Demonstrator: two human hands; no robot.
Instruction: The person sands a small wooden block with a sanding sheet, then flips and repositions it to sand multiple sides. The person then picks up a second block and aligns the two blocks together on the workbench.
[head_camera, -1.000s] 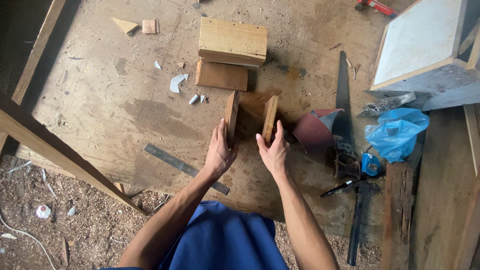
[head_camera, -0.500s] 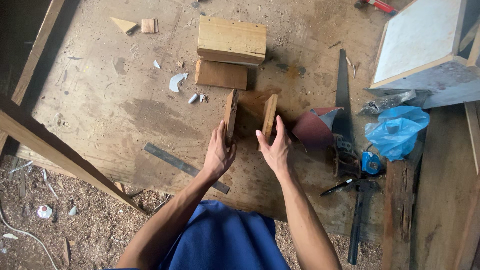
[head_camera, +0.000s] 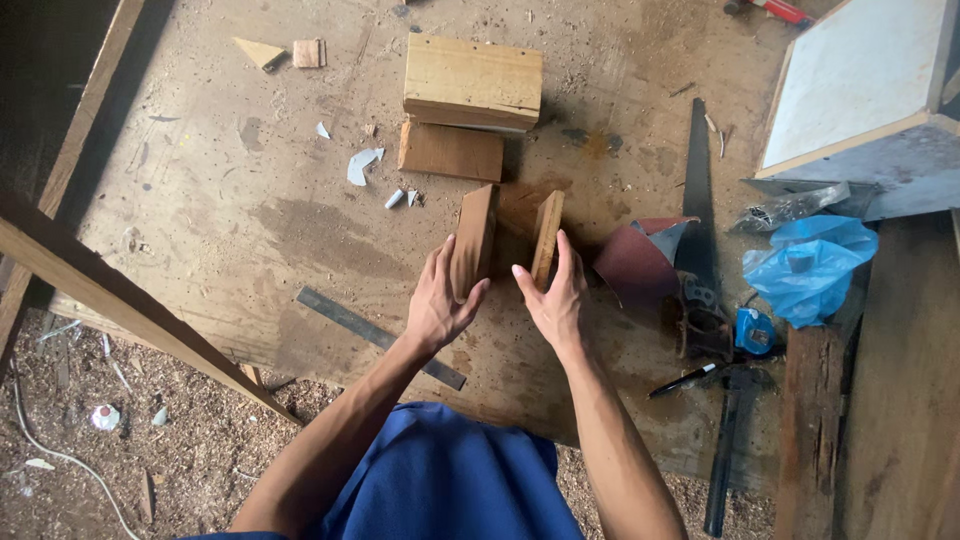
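On the dusty workbench (head_camera: 250, 220), left hand (head_camera: 438, 300) grips one small board (head_camera: 473, 243) and right hand (head_camera: 553, 298) grips the other board (head_camera: 547, 238), both stood on edge, side by side but apart, so looks like nothing's joined yet.

On the workbench (head_camera: 250, 220), two boards stand on edge side by side, the left board (head_camera: 473, 240) in the left hand (head_camera: 438, 300) and the right board (head_camera: 546, 238) in the right hand (head_camera: 555, 300). Behind them lies a flat block (head_camera: 450, 151), with a thicker block (head_camera: 472, 82) just behind that. Right of the boards lies sandpaper (head_camera: 638, 260), then a saw (head_camera: 697, 200) and a bag (head_camera: 810, 265); a metal strip (head_camera: 375, 335) lies left of the left forearm.
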